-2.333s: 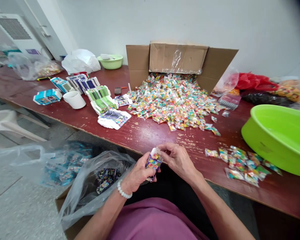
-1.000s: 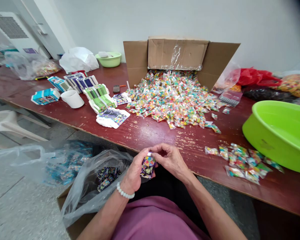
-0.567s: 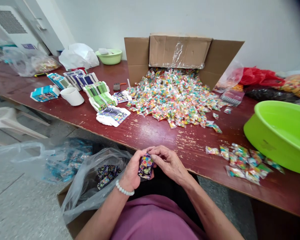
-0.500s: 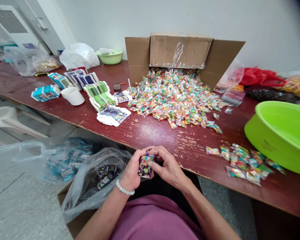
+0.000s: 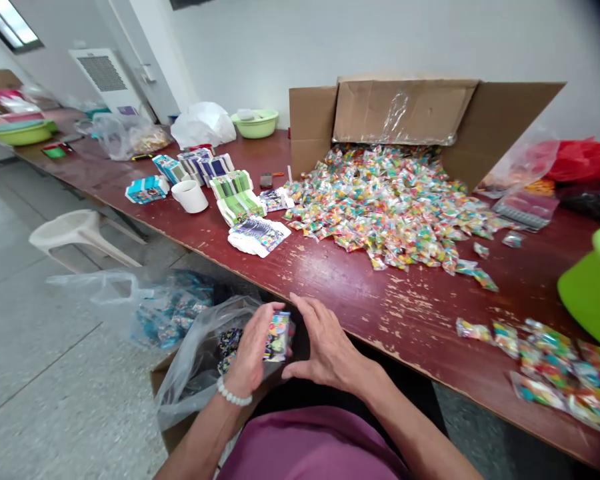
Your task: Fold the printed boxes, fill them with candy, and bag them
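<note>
My left hand [image 5: 250, 348], with a beaded bracelet at the wrist, is closed around a small printed candy box [image 5: 279, 333], dark with bright pictures. Close by on the right, my right hand [image 5: 327, 350] has its thumb and fingers spread apart and holds nothing. Below and left of the hands, a clear plastic bag [image 5: 173, 403] lines a carton and contains several similar dark boxes [image 5: 227, 343]. On the table lie flat printed box blanks [image 5: 260, 237] beside a green-edged stack [image 5: 237, 197].
Wrapped candies [image 5: 395, 213] spill from a tipped cardboard carton [image 5: 405, 113]. A smaller candy group [image 5: 550, 353] lies near a green basin [image 5: 590, 287]. A white mug [image 5: 190, 197] stands by the blanks. A plastic stool [image 5: 75, 230] and bag of blue packs [image 5: 175, 310] are on the left.
My right hand has come off the candy box and opened. The left hand has shifted left with the box, toward the lined carton. The view has turned left.
</note>
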Tool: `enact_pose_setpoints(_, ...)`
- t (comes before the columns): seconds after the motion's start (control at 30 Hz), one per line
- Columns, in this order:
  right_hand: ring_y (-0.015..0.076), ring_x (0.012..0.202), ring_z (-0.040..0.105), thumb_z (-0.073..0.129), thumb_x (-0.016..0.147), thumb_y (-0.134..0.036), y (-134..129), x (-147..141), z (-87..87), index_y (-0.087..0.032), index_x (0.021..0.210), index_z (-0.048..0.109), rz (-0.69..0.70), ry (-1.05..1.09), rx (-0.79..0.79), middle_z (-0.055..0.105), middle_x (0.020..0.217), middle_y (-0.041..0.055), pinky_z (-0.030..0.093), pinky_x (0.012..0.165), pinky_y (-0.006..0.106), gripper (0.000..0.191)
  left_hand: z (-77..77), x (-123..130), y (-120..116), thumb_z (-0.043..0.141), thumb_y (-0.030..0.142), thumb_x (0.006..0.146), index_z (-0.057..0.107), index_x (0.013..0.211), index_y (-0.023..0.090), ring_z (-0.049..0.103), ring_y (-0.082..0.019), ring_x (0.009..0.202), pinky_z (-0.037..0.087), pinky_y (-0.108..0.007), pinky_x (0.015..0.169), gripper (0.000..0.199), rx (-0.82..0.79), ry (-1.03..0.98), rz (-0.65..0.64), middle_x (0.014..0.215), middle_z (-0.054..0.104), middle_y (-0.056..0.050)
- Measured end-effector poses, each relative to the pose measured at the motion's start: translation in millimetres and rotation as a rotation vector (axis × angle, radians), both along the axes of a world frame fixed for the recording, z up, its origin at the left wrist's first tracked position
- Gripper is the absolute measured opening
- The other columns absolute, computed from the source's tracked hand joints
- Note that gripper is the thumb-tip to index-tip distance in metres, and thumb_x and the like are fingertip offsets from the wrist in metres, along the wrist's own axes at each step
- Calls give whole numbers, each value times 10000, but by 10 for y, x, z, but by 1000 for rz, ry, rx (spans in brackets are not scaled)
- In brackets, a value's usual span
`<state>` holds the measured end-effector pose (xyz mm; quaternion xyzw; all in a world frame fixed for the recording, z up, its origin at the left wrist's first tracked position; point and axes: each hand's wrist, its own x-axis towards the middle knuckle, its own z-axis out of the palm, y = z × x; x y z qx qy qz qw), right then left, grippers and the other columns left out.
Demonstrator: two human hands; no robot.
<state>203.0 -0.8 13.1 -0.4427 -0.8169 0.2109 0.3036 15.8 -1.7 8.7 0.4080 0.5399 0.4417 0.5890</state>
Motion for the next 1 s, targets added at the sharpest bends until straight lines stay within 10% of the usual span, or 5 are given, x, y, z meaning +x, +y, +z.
enact_pose_setpoints(0.17, 328, 1283, 476, 649, 866, -369, 229, 454, -311, -186, 1402, 434, -312, 14, 55, 433, 1405, 190, 452, 1027, 499, 606, -27, -634, 407, 571, 485, 866, 628, 1211, 198, 572, -292, 1114, 427, -424, 993, 453, 365, 942, 36, 1201, 630, -124)
enact_pose_setpoints(0.3, 315, 1148, 576, 622, 879, -339, 328, 660, -561, -169, 1246, 576, -434, -1, 90, 549, 1279, 169, 489, 978, 500, 408, 53, -415, 1125, 489, 450, 925, 580, 1292, 198, 510, -335, 1160, 373, -467, 1004, 454, 484, 1306, 85, 1256, 582, -166)
enact_pose_setpoints(0.6, 307, 1128, 592, 615, 868, -324, 320, 615, -532, -224, 1218, 617, -428, 11, 74, 601, 1238, 136, 493, 965, 502, 364, 89, -144, 2047, 774, 402, 705, 641, 984, 173, 395, -446, 1250, 322, -540, 968, 385, 282, 1250, 68, 1254, 539, -214)
enact_pose_setpoints(0.77, 290, 1057, 624, 640, 840, -353, 331, 623, -497, -212, 1176, 627, -469, 196, -37, 637, 1184, 130, 491, 955, 497, 364, 159, -57, 1846, 724, 403, 729, 554, 808, 199, 603, -271, 943, 451, -367, 797, 277, 236, 945, 40, 873, 634, -59)
enact_pose_setpoints(1.0, 218, 863, 686, 694, 788, -509, 153, 378, -76, -185, 1207, 561, -440, 1085, -632, 699, 1117, 113, 561, 741, 350, 546, 152, 423, 565, 756, 406, 709, 501, 812, 195, 598, -128, 609, 429, -212, 527, 347, 53, 102, -323, 722, 617, 20)
